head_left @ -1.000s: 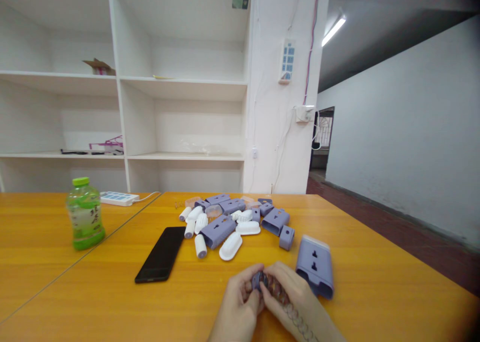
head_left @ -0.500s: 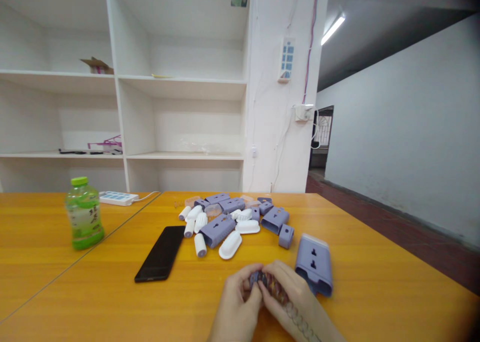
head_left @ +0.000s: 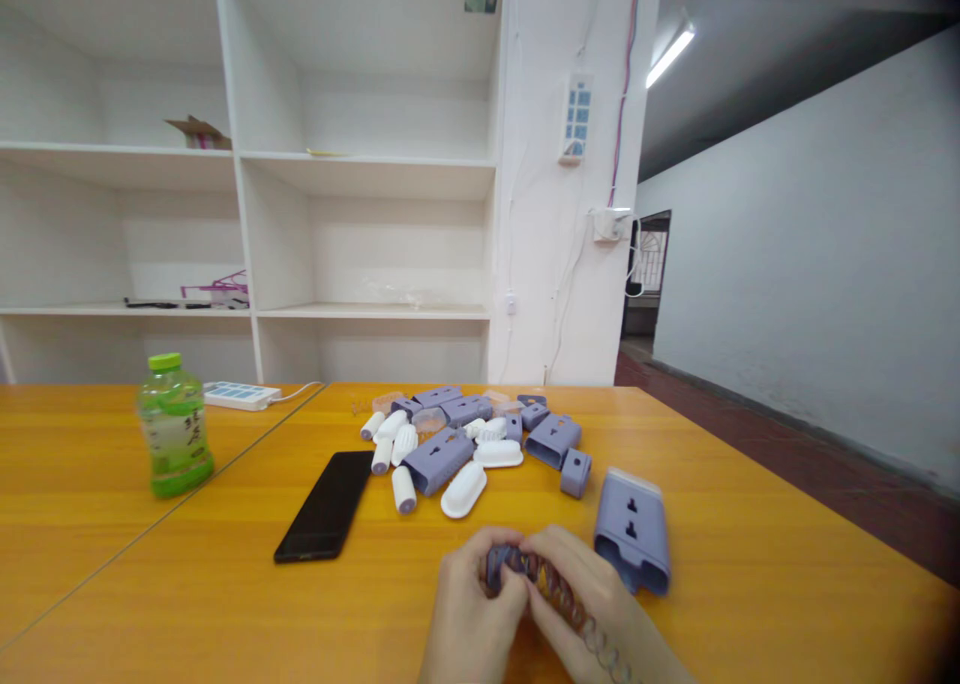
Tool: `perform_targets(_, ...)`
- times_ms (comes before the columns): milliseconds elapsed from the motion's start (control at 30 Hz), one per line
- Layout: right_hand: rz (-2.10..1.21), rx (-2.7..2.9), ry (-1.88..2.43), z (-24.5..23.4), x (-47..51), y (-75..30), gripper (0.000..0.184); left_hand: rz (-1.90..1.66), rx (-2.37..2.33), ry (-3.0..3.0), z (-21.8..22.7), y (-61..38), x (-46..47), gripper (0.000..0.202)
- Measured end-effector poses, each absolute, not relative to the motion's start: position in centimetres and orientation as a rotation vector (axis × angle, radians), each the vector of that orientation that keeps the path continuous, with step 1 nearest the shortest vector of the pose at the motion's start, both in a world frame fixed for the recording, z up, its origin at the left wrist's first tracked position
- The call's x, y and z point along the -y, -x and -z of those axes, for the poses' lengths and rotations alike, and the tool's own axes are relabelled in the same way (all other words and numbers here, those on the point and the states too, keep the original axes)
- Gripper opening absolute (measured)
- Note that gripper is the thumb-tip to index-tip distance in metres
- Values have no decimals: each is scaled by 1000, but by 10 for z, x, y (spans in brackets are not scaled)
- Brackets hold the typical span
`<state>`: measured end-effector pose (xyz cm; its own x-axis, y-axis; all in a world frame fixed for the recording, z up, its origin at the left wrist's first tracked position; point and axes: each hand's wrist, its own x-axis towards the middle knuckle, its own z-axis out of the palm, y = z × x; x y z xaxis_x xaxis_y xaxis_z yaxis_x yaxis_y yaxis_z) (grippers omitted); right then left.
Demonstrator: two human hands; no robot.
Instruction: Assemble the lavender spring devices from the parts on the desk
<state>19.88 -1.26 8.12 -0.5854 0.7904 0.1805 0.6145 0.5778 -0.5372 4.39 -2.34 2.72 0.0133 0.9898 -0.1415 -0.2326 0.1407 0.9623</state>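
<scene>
My left hand [head_left: 474, 604] is closed around a small purple-grey plastic piece [head_left: 496, 564], held between thumb and forefinger. A long translucent coil spring [head_left: 592, 636] runs from that piece under the fingers of my right hand [head_left: 592, 589], which is closed on it. Both hands meet just above the table, and their fingers hide where spring and piece come together. To the right of my right hand lies a larger purple-grey plastic housing [head_left: 634, 524] with two dark cutouts and its open end toward me.
Beyond my hands lies a pile of purple-grey housings [head_left: 442, 459], white oval covers [head_left: 463, 490] and white cylinders [head_left: 403, 490]. A black phone [head_left: 326, 504] lies at left on the wooden table [head_left: 225, 604]. Farther left are a green bottle [head_left: 176, 434] and a power strip [head_left: 240, 396].
The purple-grey piece has turned slightly in my left fingers and shows more of itself. My hands stay together in nearly the same place; the view has shifted slightly.
</scene>
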Motion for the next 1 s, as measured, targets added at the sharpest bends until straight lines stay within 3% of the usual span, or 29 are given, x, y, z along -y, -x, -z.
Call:
perform_targets(300, -723, 2405, 1114, -82, 12, -199, 35, -1259, -1090, -737, -22, -45, 22, 13)
perform_targets(567, -724, 2262, 1177, -74, 5, -206, 29, -1204, -728, -562, -26, -47, 22, 31)
perform_targets(1000, -793, 2173, 1279, -76, 5, -202, 18, -1248, -789, -623, -16, -51, 23, 41)
